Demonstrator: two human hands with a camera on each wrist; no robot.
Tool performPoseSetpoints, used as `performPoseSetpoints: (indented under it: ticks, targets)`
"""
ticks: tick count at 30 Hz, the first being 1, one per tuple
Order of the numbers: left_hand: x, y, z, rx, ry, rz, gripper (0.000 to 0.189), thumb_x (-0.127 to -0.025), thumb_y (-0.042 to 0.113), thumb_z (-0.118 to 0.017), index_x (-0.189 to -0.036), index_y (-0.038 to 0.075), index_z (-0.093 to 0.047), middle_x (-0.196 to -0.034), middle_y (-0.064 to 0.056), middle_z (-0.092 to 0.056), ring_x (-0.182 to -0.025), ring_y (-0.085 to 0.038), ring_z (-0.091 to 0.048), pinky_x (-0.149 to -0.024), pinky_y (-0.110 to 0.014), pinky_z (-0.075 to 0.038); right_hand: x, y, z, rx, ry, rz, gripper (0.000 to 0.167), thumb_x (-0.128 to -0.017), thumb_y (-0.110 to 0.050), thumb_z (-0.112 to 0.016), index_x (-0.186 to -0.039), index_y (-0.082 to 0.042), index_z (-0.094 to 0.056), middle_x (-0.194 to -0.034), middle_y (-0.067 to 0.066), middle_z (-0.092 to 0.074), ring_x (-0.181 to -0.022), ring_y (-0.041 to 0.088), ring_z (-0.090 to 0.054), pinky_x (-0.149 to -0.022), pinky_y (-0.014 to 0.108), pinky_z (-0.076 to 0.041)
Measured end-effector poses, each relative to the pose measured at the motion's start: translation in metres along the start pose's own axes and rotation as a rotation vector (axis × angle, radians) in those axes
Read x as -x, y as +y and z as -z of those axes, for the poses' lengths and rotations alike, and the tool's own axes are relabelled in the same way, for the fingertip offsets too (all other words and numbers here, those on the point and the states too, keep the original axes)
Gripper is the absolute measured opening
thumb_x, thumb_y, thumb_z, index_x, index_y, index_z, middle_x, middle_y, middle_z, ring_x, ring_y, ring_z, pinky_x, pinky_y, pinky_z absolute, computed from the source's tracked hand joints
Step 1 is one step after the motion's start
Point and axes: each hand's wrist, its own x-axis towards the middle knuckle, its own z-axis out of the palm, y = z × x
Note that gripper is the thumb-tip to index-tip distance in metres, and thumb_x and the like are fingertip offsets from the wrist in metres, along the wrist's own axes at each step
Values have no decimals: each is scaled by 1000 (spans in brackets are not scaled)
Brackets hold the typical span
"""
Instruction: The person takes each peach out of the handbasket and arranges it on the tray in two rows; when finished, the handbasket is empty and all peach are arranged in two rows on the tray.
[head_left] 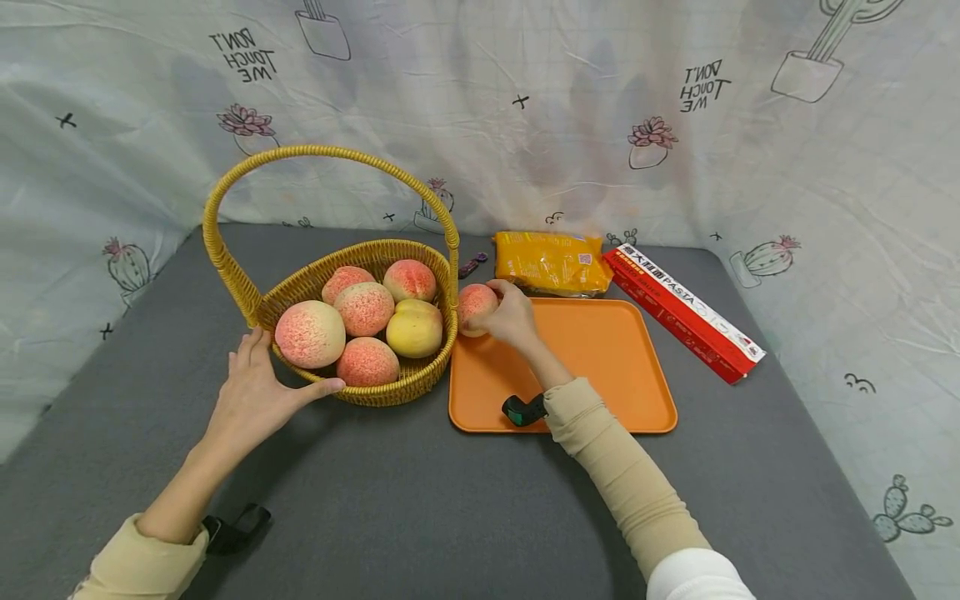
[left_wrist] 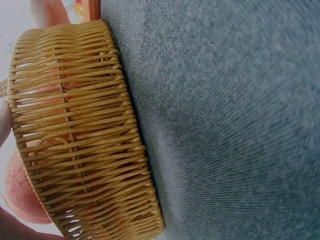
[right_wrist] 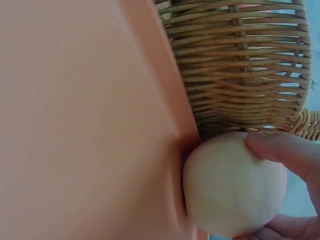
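Observation:
My right hand [head_left: 512,318] grips a peach [head_left: 477,308], pink on top and pale below in the right wrist view. The peach is at the tray's back left corner, close beside the wicker basket [head_left: 390,397]. Several peaches lie in this basket, one of them mostly yellow [head_left: 414,329]. My left hand [head_left: 251,400] rests against the basket's front left rim, thumb stretched along the front and fingers spread near the handle's [head_left: 330,152] foot. In the left wrist view the woven side [left_wrist: 80,135] fills the left part, with only bits of the left hand showing.
An orange tray [head_left: 600,367] lies right of the basket, under my right forearm. Behind it is a yellow packet [head_left: 551,262], with a small dark purple item [head_left: 472,265] to its left. A red pasta box [head_left: 682,312] lies slanted at the right. A printed curtain [head_left: 480,108] hangs behind.

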Motion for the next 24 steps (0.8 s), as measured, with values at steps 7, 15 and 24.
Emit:
performPoseSetpoints:
  ticks: [7,15,24]
  targets:
    - [0,-1,-1,0,1,1,125,-72,56,-80,-149,-15,-12,-150,-41,-12,-137,-59,-10,-106,-70,-14,4,4,7,32,-64,85,79,-72,-10,-84,-140,4,-47,-137,20,-53,-126,34,-49,-103,44,-41]
    - [2,0,0,4,0,4,125,-72,57,-79,-149,-15,-11,-150,-41,-11,-137,-59,-9,-104,-71,-16,4,9,6,-17,-87,88,76,-75,-3,-82,-141,5,-44,-138,21,-51,-129,33,-48,-103,42,-42]
    - [3,0,0,2,-6,15,125,-73,59,-77,-149,-14,-10,-151,-40,-9,-132,-66,-9,-97,-77,-21,29,-17,10,18,128,280,71,-77,-17,-82,-138,1,-50,-139,19,-50,-126,35,-47,-101,47,-43]
